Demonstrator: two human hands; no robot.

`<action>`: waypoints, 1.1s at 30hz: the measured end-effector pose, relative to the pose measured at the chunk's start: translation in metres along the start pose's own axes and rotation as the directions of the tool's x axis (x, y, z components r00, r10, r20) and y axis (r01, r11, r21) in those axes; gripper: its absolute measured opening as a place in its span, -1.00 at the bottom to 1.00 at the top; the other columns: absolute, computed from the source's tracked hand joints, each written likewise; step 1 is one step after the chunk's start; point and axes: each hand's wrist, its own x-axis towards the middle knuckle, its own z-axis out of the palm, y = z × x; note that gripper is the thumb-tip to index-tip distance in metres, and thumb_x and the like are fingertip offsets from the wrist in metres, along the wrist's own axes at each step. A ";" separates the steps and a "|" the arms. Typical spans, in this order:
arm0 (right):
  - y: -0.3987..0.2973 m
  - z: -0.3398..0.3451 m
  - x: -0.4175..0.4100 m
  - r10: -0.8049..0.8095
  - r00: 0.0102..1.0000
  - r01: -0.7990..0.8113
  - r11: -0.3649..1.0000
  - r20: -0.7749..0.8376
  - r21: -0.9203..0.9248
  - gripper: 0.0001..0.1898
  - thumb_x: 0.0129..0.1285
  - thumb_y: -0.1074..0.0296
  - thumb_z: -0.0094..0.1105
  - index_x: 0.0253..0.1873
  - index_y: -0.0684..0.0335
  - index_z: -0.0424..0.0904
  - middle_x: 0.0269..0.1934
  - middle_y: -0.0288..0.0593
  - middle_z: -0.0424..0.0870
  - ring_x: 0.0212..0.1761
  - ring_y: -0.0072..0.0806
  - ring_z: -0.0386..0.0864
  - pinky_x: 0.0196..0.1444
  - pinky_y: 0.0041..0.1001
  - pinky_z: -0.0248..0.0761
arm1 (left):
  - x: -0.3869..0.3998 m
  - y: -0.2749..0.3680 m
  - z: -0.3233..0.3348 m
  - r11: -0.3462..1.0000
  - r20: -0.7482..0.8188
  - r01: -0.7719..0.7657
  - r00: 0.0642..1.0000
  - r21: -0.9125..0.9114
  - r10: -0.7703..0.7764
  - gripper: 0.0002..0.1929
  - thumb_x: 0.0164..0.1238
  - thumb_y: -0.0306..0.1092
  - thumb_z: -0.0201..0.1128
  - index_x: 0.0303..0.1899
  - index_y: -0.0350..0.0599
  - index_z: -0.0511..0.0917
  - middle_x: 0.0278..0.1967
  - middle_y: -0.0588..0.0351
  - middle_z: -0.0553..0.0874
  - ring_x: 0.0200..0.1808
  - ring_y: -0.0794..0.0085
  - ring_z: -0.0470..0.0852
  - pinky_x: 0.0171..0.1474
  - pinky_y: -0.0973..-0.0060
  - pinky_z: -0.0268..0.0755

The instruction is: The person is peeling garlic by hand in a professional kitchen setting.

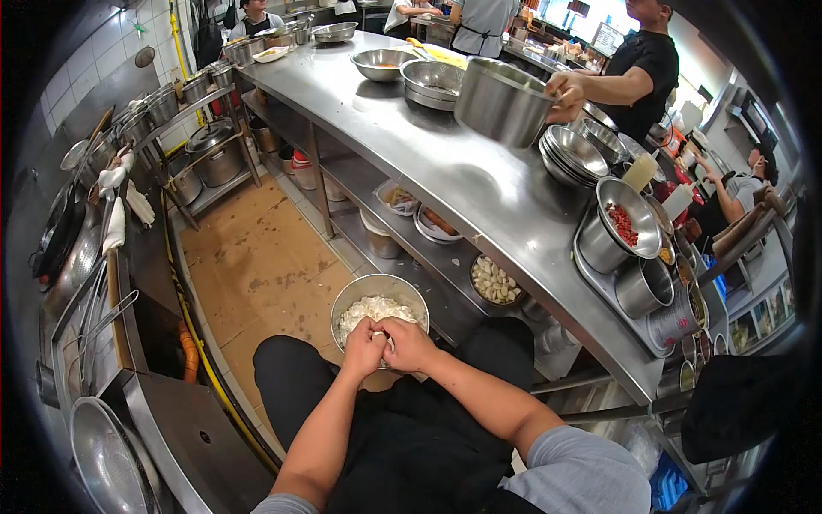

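Between my knees stands a round metal pot (342,299) with white, papery pieces (379,310) in it that look like garlic and skins. My left hand (363,350) and my right hand (409,345) meet over the pot's near rim, fingertips together. They pinch a small pale piece (387,342), apparently a garlic clove, mostly hidden by the fingers. On the low shelf to the right, a bowl holds several peeled garlic cloves (496,280).
A long steel table (411,148) runs along my right, its edge near my knee. Across it, a person's hand (565,96) grips a large steel pot (498,106). Steel bowls (575,154) are stacked beside it. At my left are a cooking station (192,437) and a yellow pipe (212,372).
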 end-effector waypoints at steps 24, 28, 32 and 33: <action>0.000 -0.001 0.005 -0.028 0.999 0.036 0.974 -0.038 0.224 -0.73 0.06 0.56 0.21 -0.08 0.28 0.59 -0.38 -0.12 0.59 -0.51 -0.40 0.54 -0.42 -0.44 0.41 | 0.007 -0.028 0.003 0.984 -0.096 -0.173 0.980 0.035 0.175 -0.94 0.18 -0.51 0.10 -0.31 -0.24 0.46 -0.48 0.17 0.55 -0.46 0.62 0.46 -0.42 0.60 0.31; 0.013 -0.002 0.004 0.161 0.986 -0.168 0.929 0.049 0.330 -0.71 0.08 0.58 0.19 -0.05 0.26 0.62 -0.42 -0.18 0.57 -0.49 -0.52 0.50 -0.40 -0.48 0.40 | 0.007 -0.020 0.002 0.957 0.008 0.012 1.000 -0.290 -0.010 -0.91 0.34 -0.49 0.08 -0.17 -0.24 0.46 -0.40 0.12 0.61 -0.44 0.59 0.55 -0.36 0.56 0.50; 0.010 -0.024 0.011 0.111 0.983 -0.151 0.940 0.143 0.306 -0.60 0.11 0.59 0.19 0.10 0.24 0.61 -0.27 -0.12 0.63 -0.45 -0.52 0.52 -0.34 -0.51 0.44 | 0.003 -0.006 -0.002 0.878 0.078 0.107 0.994 -0.466 -0.080 -0.91 0.40 -0.47 0.08 -0.13 -0.20 0.43 -0.35 0.12 0.61 -0.49 0.54 0.56 -0.30 0.40 0.66; -0.003 -0.038 0.019 -0.079 0.997 0.079 0.997 0.010 0.020 -0.55 0.10 0.60 0.20 0.15 0.24 0.57 -0.12 -0.06 0.61 -0.42 -0.48 0.55 -0.34 -0.50 0.46 | 0.003 -0.003 -0.003 0.880 0.081 0.106 0.994 -0.464 -0.076 -0.91 0.40 -0.47 0.08 -0.13 -0.20 0.43 -0.35 0.12 0.61 -0.49 0.54 0.56 -0.30 0.40 0.66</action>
